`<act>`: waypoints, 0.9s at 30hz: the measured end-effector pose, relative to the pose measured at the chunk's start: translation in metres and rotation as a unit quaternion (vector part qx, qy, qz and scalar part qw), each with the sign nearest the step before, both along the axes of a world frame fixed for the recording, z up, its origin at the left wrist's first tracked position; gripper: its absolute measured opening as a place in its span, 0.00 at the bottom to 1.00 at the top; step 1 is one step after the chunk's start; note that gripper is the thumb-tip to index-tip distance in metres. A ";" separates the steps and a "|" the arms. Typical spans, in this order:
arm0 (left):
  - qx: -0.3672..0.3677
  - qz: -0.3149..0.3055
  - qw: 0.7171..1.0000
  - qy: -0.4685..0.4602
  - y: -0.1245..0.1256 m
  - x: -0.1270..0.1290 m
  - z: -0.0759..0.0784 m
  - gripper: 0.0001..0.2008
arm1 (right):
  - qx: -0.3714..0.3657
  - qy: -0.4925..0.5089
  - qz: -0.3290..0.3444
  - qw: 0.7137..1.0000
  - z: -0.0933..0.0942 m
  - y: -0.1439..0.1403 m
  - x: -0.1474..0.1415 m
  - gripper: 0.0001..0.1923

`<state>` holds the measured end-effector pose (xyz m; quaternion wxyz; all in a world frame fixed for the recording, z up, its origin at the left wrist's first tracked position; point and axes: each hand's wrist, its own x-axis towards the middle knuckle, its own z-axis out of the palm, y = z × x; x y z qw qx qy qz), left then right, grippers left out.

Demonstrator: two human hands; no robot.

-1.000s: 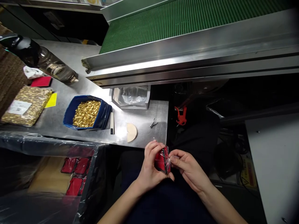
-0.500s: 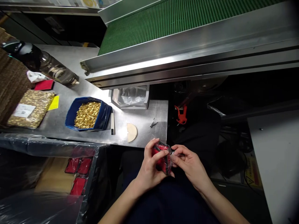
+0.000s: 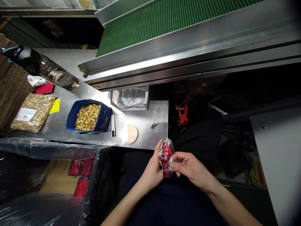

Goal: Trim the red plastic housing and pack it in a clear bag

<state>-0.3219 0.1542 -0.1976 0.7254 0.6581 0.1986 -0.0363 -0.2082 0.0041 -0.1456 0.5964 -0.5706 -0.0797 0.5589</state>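
Observation:
Both hands hold a small red pouch (image 3: pixel 166 157) wrapped in a clear plastic bag, just below the front edge of the steel table (image 3: pixel 145 138). My left hand (image 3: pixel 152 171) grips it from the left, fingers behind it. My right hand (image 3: pixel 189 168) pinches its right side and the plastic. The pouch stands on edge between the thumbs, above my lap.
A blue bin of small gold parts (image 3: pixel 88 116), a knife-like tool (image 3: pixel 113 124), a half-round wooden piece (image 3: pixel 132 133) and small tweezers (image 3: pixel 153 124) lie on the table. A plastic-lined box with red pouches (image 3: pixel 81 175) stands lower left. A green conveyor (image 3: pixel 169 22) runs above.
The pouch has been turned upright and raised slightly between the hands. My left fingers shifted from over its front to its left side. The view drifted a little.

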 end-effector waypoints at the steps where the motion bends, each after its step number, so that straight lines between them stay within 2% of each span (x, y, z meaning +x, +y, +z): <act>1: -0.071 0.012 0.996 0.052 0.000 0.002 0.002 0.29 | -0.004 -0.025 0.017 1.000 0.003 0.001 0.000 0.11; 3: -0.231 0.041 0.961 0.149 0.004 0.006 0.006 0.19 | -0.009 -0.102 0.066 0.993 0.012 0.004 0.002 0.07; 6: -0.425 0.091 0.877 0.205 0.017 0.012 0.009 0.20 | -0.014 -0.230 0.125 0.965 0.021 0.007 0.003 0.08; 8: -0.494 0.110 0.844 0.180 0.026 0.014 0.009 0.28 | -0.026 -0.287 0.135 0.948 0.021 0.008 0.002 0.09; 10: -0.511 0.107 0.840 0.146 0.033 0.015 0.010 0.32 | -0.048 -0.325 0.137 0.934 0.016 0.008 0.000 0.11; 13: -0.461 0.101 0.878 0.076 0.039 0.012 0.015 0.26 | -0.091 -0.346 0.112 0.927 0.003 0.005 -0.003 0.12; 16: -0.384 0.054 0.922 0.004 0.042 0.011 0.028 0.34 | -0.127 -0.322 0.026 0.938 -0.011 0.004 -0.006 0.09; 18: -0.291 -0.011 0.956 -0.036 0.042 0.011 0.038 0.37 | -0.130 -0.277 -0.046 0.951 -0.021 0.006 -0.008 0.08; 20: -0.162 -0.088 0.980 -0.074 0.040 0.011 0.049 0.38 | -0.114 -0.205 -0.106 0.966 -0.029 0.009 -0.008 0.07; 22: -0.035 -0.156 0.982 -0.103 0.038 0.010 0.057 0.37 | -0.092 -0.122 -0.143 0.978 -0.034 0.012 -0.006 0.07; 24: 0.065 -0.205 0.969 -0.120 0.034 0.009 0.062 0.33 | -0.078 -0.053 -0.166 0.981 -0.036 0.015 -0.001 0.08; 27: 0.168 -0.226 0.948 -0.147 0.030 0.006 0.061 0.31 | -0.069 0.016 -0.202 0.977 -0.032 0.015 0.010 0.12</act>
